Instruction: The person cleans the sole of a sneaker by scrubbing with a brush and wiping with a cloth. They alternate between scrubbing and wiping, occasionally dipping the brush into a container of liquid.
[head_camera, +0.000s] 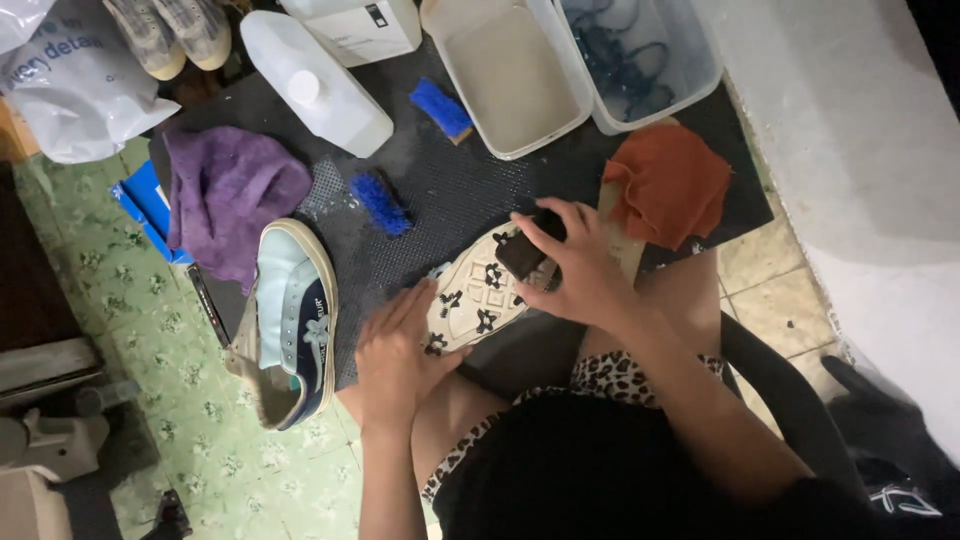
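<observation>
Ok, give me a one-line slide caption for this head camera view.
Seated person's left hand steadies an upturned shoe on a black mat while the right hand presses a dark brush to its sole.

L hand (395, 358): palm down, fingers (412, 305) extended flat and close together, pressing downward, wrist straight, bare forearm running back toward the body. R hand (575, 270): forward of and beside the L, fingers curled in a closed grip, thumb tucked on the near side, wrist slightly bent. R forearm bare, angled back, elbow out wide.
</observation>
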